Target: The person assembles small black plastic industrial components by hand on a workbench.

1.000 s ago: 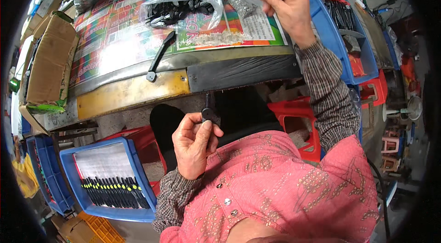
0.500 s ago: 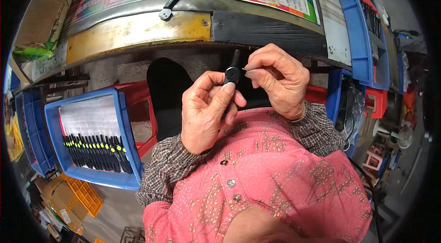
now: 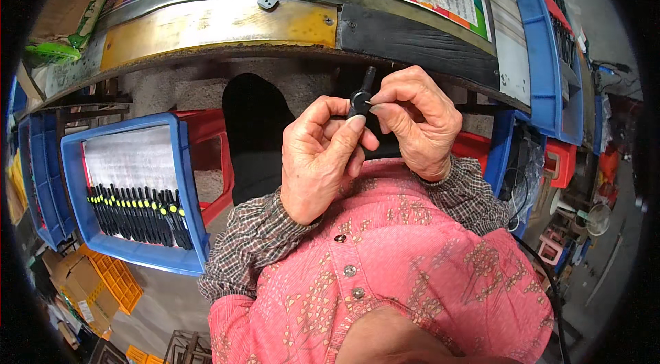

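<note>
A slim black plastic tool with a round head (image 3: 360,98) lies between the hands beyond the pink patterned shirt (image 3: 385,240), its stem pointing away from the wearer and leaning slightly right. The left hand (image 3: 317,154) grips its near end, thumb pressed against curled fingers. The right hand (image 3: 421,125), just right of the round head, pinches a thin, pale pin (image 3: 369,103) between thumb and forefinger, wrist angled inward; whether the pin's tip touches the head cannot be told.
</note>
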A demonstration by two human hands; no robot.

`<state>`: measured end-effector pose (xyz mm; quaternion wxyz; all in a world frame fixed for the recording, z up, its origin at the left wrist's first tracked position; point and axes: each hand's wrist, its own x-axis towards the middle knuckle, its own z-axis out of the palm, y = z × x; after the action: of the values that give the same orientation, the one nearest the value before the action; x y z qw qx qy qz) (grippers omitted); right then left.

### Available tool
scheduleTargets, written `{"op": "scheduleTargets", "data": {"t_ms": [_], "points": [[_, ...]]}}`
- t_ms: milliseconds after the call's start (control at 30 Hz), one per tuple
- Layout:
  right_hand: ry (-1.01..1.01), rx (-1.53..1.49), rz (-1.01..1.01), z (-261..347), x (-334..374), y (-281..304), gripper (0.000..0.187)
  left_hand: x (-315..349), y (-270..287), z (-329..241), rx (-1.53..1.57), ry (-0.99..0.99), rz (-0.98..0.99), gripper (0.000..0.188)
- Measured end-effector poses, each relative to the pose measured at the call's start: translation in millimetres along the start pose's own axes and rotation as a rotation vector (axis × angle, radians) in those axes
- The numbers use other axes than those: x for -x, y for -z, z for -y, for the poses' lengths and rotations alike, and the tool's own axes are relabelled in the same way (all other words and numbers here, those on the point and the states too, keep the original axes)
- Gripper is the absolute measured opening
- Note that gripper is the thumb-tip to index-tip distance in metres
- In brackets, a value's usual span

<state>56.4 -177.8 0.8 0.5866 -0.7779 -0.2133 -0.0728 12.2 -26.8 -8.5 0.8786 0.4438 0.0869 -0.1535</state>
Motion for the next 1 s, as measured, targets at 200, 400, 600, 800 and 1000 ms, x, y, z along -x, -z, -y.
{"op": "scheduleTargets", "data": {"t_ms": [200, 400, 600, 800, 1000], "points": [[0.017, 0.05, 0.002, -1.1, 1.1, -1.8, 0.012, -0.2, -0.1, 1.2, -0.012, -0.042, 0.002, 0.013], [0.128, 0.147, -0.021, -1.5, 2.4, -4.3, 0.014, 0.2, -3.1, 6.0, -0.076, -0.108, -0.048, 0.013], [0.222, 0.187, -0.036, -7.6, 2.9, -7.1, 0.016, 1.2, -4.9, 12.4, -0.204, -0.182, -0.15, 0.012], [0.224, 0.193, -0.047, -9.3, 1.6, -9.9, 0.013, 1.7, -4.0, 12.4, -0.245, -0.213, -0.141, 0.015], [-0.337, -0.485, -0.095, -3.7, 4.9, -14.9, 0.025, 2.1, -4.1, 8.7, -0.205, -0.193, -0.106, 0.016]]}}
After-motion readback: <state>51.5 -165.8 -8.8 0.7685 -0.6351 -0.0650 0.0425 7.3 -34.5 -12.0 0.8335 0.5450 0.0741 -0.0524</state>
